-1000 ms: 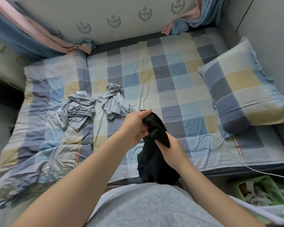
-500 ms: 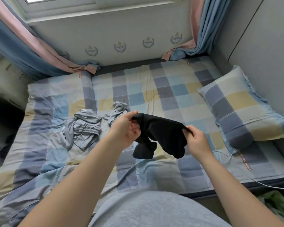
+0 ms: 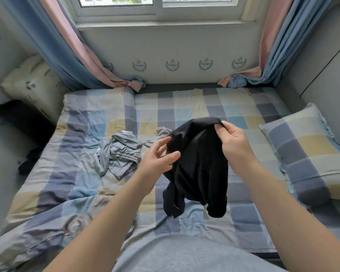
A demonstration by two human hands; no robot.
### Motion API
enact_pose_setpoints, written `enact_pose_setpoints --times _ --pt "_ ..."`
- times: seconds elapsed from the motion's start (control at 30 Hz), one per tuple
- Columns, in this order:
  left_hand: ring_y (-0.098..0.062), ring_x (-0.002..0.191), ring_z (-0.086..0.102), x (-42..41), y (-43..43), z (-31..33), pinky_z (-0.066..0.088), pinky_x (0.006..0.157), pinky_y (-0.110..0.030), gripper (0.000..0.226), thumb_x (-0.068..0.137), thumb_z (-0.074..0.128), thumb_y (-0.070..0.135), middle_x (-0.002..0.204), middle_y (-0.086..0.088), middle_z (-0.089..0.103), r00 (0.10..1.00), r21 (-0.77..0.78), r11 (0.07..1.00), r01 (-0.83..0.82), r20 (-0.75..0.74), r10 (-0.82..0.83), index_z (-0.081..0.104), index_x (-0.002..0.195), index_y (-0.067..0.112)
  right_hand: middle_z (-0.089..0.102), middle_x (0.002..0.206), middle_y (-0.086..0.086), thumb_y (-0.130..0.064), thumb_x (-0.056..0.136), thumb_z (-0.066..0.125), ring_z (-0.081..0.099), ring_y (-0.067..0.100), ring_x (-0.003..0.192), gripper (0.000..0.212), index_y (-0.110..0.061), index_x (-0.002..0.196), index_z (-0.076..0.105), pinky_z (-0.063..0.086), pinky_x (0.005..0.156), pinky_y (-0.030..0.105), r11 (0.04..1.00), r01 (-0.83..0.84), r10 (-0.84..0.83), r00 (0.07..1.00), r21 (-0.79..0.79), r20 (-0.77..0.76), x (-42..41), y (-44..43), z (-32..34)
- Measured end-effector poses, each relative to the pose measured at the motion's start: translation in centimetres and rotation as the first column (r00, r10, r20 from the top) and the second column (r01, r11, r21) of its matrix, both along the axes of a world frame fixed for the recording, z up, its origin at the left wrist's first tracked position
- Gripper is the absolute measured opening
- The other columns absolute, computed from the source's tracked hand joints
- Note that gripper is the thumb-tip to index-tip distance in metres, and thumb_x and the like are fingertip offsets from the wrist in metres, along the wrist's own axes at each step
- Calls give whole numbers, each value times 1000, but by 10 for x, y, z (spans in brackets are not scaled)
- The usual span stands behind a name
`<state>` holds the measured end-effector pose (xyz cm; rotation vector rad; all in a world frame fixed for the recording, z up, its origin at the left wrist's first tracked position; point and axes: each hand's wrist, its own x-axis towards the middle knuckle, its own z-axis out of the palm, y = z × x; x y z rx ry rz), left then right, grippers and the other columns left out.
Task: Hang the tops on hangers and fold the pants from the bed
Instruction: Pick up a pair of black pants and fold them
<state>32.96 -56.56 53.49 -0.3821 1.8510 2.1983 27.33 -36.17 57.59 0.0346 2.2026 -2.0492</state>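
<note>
Black garment is held up above the bed, pinched at its top edge by the right grip. Left grip is released, fingers spread at the cloth's left edge. Waistband or collar should be found and spread flat before folding or hanging. Grey clothes are seen crumpled on the bed.

Crumpled black fabric garment: now dangling from the right hand alone, being lifted higher; left hand letting go, fingers spreading.
</note>
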Motion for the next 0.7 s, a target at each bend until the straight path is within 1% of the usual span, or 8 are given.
enact_pose_setpoints --times 0.1,0.2,0.27,0.33,0.4,0.53,0.6,0.7 --pt "16 94 64 13 0 -4 53 77 -12 67 87 77 16 108 23 66 992 -222 968 113 -33 -124 41 141 36 74 104 11 -20 106 47 68 27 104 26 -16 101 72 56 93 38 998 -70 70 997 1 -33 2 -19 7" --pt "3 110 63 19 5 -14 54 96 -31 68 80 81 33 123 14 64 970 -349 912 214 -31 -240 46 138 35 73 100 13 -18 106 48 69 22 96 25 -13 98 71 56 87 34 993 -122 122 990 -1 -66 5 -34 15" --pt "-5 108 65 19 6 -19 54 95 -39 44 84 73 37 115 16 69 971 -452 873 183 -56 -232 58 126 33 72 96 14 -18 105 48 68 19 91 25 -12 96 70 56 84 33 989 -148 148 985 7 -92 6 -41 19" --pt "-8 96 67 17 2 -21 53 87 -38 15 94 64 32 100 13 72 978 -540 835 105 -97 -186 67 108 28 72 91 11 -18 105 49 67 17 88 24 -11 95 70 55 83 33 989 -145 144 985 -3 -92 6 -44 19" --pt "-11 89 67 15 -6 -20 51 79 -35 10 99 60 29 91 10 72 982 -556 829 56 -119 -147 68 98 25 71 93 7 -18 105 49 66 17 90 23 -11 98 70 54 85 35 990 -135 133 989 -38 -70 6 -42 16" --pt "-24 87 68 13 -22 -14 49 75 -36 16 100 59 26 86 -1 73 994 -441 894 -83 -104 41 69 91 19 72 116 -2 -20 103 52 67 11 107 22 -22 125 59 56 91 30 965 -260 260 966 -27 -8 13 -30 2" --pt "-30 89 69 10 -28 -8 52 78 -40 18 100 60 26 88 -9 74 981 -373 908 -192 -104 165 70 91 14 66 127 -8 -22 100 58 62 5 116 31 -30 130 53 51 96 28 955 -295 294 955 35 32 19 -25 -10" --pt "-28 97 71 7 -30 8 55 92 -51 22 100 60 29 97 -10 76 964 -300 917 -265 -99 246 72 97 11 57 134 -12 -29 94 67 54 7 125 43 -33 133 49 44 104 30 928 -355 343 933 113 108 30 -23 -27"
